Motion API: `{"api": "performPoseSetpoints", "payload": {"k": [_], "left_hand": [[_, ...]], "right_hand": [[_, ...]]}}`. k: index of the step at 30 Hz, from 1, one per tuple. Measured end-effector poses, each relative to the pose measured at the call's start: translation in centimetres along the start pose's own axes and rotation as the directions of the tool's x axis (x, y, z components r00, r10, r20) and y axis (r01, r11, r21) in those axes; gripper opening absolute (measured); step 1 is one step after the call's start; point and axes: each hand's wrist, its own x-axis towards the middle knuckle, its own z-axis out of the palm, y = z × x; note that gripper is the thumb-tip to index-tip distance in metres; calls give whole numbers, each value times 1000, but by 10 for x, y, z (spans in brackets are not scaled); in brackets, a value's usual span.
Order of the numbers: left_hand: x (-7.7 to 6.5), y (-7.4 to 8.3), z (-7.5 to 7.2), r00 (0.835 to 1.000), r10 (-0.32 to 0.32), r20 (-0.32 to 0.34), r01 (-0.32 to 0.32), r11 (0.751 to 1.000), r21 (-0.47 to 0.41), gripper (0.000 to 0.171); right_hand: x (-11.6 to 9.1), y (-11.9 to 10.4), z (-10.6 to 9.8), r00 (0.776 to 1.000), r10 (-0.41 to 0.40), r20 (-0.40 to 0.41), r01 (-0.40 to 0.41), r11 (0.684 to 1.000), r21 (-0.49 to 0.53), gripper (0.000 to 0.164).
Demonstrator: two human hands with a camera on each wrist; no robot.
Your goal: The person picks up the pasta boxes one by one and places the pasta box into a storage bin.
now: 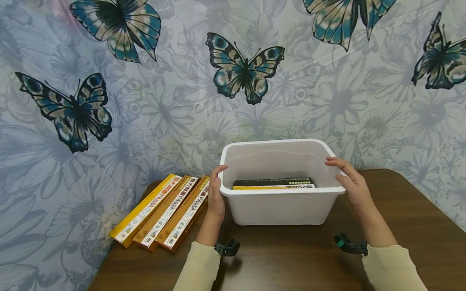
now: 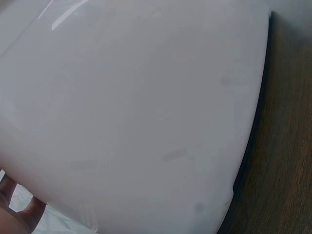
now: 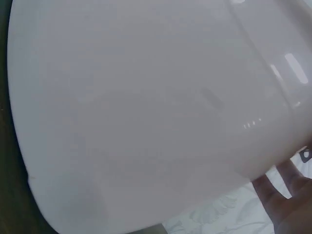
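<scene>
Surface first: I've got a dark brown wood-grain table point(image 1: 284, 262) across the lower frame, far right corner rounded off, soft arm shadow near bottom centre. Grain also shows down the right edge of the left wrist view.

White bin point(image 1: 276, 208) sits upright on it, right of centre. Left hand point(image 1: 216, 198) grips its left end, fingertips bent over the rim; head view hides most of the fingers, left wrist view gives me two digits, parted. Right hand point(image 1: 354, 184) grips the right end, thumb and fingers spread apart on the rim. Pale sleeves point(image 1: 200, 266) enter from the bottom.

Inside the bin I can see a black box point(image 1: 271, 181) and, just in front, a yellow-edged box point(image 1: 258, 187). Lower left on the table: three pasta boxes point(image 1: 165, 214) side by side on a slant, one yellow, two brown.

Room: behind the table a wall covering point(image 1: 174, 121), grey-blue, flower print, five teal-and-black butterflies point(image 1: 245, 72), the top two and the far-right one cropped.
</scene>
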Motion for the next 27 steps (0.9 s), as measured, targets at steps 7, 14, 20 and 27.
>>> {"api": "performPoseSetpoints", "payload": {"k": [7, 14, 20, 27], "left_hand": [[1, -1, -1, 1000, -5, 4, 5, 1000, -4, 55], [0, -1, 0, 1000, -12, 15, 12, 1000, -12, 55], [0, -1, -1, 1000, -13, 3, 13, 1000, -6, 54], [1, 1, -1, 1000, -5, 12, 5, 1000, -22, 54]], "right_hand": [[-6, 3, 4, 997, 38, -71, -41, 998, -41, 39], [-13, 8, 3, 996, 36, -78, -30, 997, 68, 37], [-13, 6, 2, 999, 24, -36, -21, 997, 80, 39], [-15, 3, 2, 999, 39, -11, -38, 996, 78, 42]]}}
